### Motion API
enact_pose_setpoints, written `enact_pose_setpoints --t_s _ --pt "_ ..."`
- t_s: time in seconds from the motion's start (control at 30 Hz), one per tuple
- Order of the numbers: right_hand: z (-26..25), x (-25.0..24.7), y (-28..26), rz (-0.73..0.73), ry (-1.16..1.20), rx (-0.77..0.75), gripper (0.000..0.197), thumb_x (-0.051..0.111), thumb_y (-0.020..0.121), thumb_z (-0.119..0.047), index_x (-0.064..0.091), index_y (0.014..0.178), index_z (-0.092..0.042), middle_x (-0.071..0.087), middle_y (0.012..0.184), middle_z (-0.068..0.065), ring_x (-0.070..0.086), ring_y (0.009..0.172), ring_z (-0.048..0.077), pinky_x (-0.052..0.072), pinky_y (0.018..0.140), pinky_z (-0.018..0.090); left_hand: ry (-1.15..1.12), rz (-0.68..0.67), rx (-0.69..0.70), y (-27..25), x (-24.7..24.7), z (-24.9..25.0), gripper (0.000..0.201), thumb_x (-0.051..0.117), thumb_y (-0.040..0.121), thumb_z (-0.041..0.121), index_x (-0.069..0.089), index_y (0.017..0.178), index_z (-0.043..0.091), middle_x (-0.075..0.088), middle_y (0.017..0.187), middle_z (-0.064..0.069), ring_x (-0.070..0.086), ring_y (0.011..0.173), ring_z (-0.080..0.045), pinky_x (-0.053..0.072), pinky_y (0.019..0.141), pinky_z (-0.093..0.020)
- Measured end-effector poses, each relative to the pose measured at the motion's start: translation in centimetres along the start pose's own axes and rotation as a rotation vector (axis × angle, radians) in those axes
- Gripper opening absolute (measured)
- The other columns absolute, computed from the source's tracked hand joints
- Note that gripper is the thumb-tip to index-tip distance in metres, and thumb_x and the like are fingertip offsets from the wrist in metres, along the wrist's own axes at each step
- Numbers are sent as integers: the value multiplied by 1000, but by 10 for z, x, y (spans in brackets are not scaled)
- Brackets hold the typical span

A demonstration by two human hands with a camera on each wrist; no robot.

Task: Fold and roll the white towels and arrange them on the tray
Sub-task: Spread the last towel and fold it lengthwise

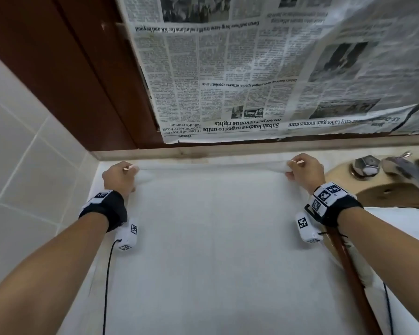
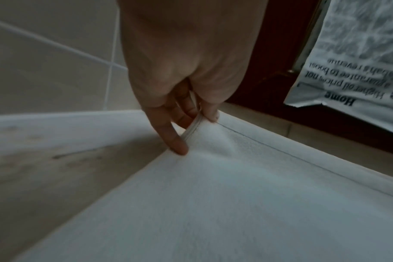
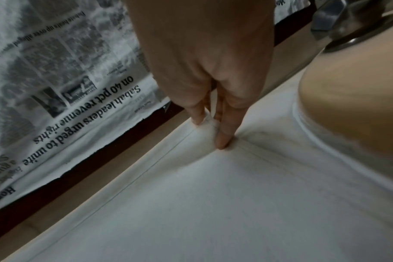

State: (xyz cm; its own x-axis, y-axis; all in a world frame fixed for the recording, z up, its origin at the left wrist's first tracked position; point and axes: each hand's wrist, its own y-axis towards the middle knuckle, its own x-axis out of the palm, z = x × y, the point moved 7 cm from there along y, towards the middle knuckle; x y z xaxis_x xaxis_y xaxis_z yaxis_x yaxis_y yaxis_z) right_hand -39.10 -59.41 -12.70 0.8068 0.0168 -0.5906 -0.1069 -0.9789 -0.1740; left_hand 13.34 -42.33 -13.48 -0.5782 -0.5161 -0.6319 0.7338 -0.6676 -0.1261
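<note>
- While the white towel [image 1: 215, 238] lies spread flat on the counter [image 2: 45, 177], the left hand [image 1: 117, 176] pinches its far left corner, fingers [image 2: 175, 140] closed on the hem.
- Across the towel, the right hand [image 1: 305, 169] pinches the far right corner beside the sink [image 1: 385, 193].
- To fold well, I judge both corners should lift together, level, and land square on the near edge.
- No tray is in view.

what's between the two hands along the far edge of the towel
Only the towel's own hemmed far edge, stretched between left hand and right hand; the head view shows it.
</note>
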Motion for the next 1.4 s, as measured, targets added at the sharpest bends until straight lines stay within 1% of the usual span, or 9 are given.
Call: enact_pose_setpoints --t_s 0.2,0.33,0.43,0.53,0.7,0.9,1.17,1.3,1.4 --pt "-2 9 14 62 8 -5 7 61 91 -22 63 88 -16 73 76 10 70 64 13 53 89 30 262 -25 34 29 18 -11 25 62 89 34 73 96 12 69 93 -16 61 97 -38 47 81 -34" --pt "7 13 5 61 50 30 35 61 96 -25 52 128 -13 63 120 9 67 96 26 51 90 36 314 -16 105 13 21 -4 34 61 93 30 66 120 9 60 121 -19 53 114 -41 42 96 -42" --pt "-10 30 -30 13 -79 -196 54 61 96 -16 39 143 -4 48 141 14 54 119 30 42 103 40 348 -17 328 -30 30 15 37 62 94 24 59 128 9 47 137 -16 45 121 -42 38 102 -49" --pt "-31 84 -86 -185 -284 -484 55 51 99 -27 40 145 2 42 149 21 40 138 35 25 116 39 421 -171 537 -86 69 40 51 42 95 45 58 133 16 49 143 -9 43 131 -36 36 106 -51" --pt "-42 173 -139 -447 -682 -651 74 4 93 -55 6 159 -20 3 166 -2 -1 153 22 0 121 45 632 -457 485 -141 150 50 56 15 101 51 18 156 39 -1 167 8 -2 153 -24 7 118 -59" --pt "-29 177 -123 -482 -836 -605 60 7 103 -54 -9 157 -33 -18 162 -14 -19 150 15 -8 122 47 760 -473 468 -132 156 40 53 13 104 54 -2 155 49 -13 164 19 -14 153 -20 -5 119 -59" --pt "27 81 -74 -334 -858 -250 63 4 102 -52 -11 157 -24 -20 163 -4 -16 151 18 -7 123 45 771 -365 164 -86 71 -25 60 9 101 60 -3 157 42 -15 165 13 -10 153 -25 0 119 -61" --pt "7 111 -142 -445 -811 -452 65 1 101 -52 -8 157 -20 -15 163 -3 -10 152 21 -10 120 44 726 -422 326 -153 89 0 71 -5 90 65 -2 157 41 -17 165 11 -13 153 -24 -4 119 -58" --pt "8 147 -207 -524 -809 -554 63 6 104 -53 18 158 -22 11 163 -4 14 151 24 4 116 47 696 -522 458 -218 115 9 71 -11 86 66 -10 154 47 -25 162 15 -20 151 -20 -8 118 -55"
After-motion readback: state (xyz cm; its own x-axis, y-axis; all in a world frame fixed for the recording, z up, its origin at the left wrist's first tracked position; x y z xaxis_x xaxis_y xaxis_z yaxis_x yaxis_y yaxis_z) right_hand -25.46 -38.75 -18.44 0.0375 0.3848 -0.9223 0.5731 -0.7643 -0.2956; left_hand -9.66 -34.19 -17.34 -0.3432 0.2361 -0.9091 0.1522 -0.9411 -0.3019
